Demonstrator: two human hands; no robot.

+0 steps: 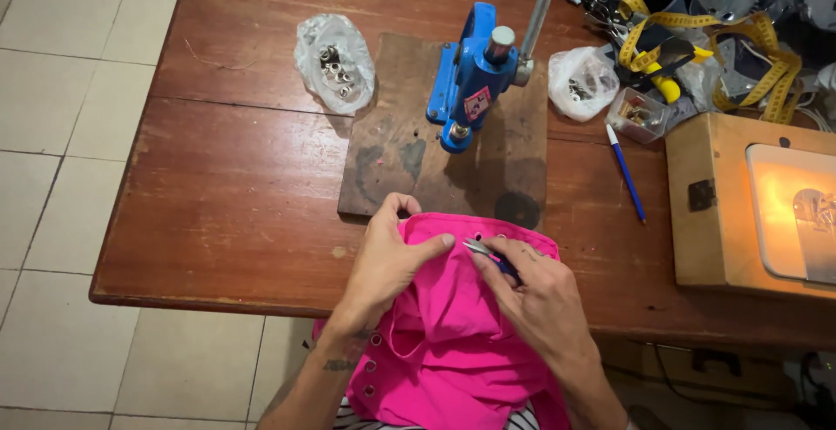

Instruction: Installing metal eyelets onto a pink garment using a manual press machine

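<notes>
A bright pink garment [453,334] with metal eyelets along its edge lies over the near edge of the wooden table [235,195] and into my lap. My left hand [387,260] presses the fabric's top edge flat, thumb stretched to the right. My right hand [531,286] grips a small metal tool with a blue handle [486,251], its tip against the fabric near the thumb. Just beyond stands a blue hand press [475,73] on a dark wooden board [409,151].
A clear bag of metal eyelets [335,63] lies left of the press, another bag [582,82] and a small clear box [640,115] to its right. A blue pen [625,171], yellow tape measure [766,64] and a lit sewing machine [758,208] fill the right side.
</notes>
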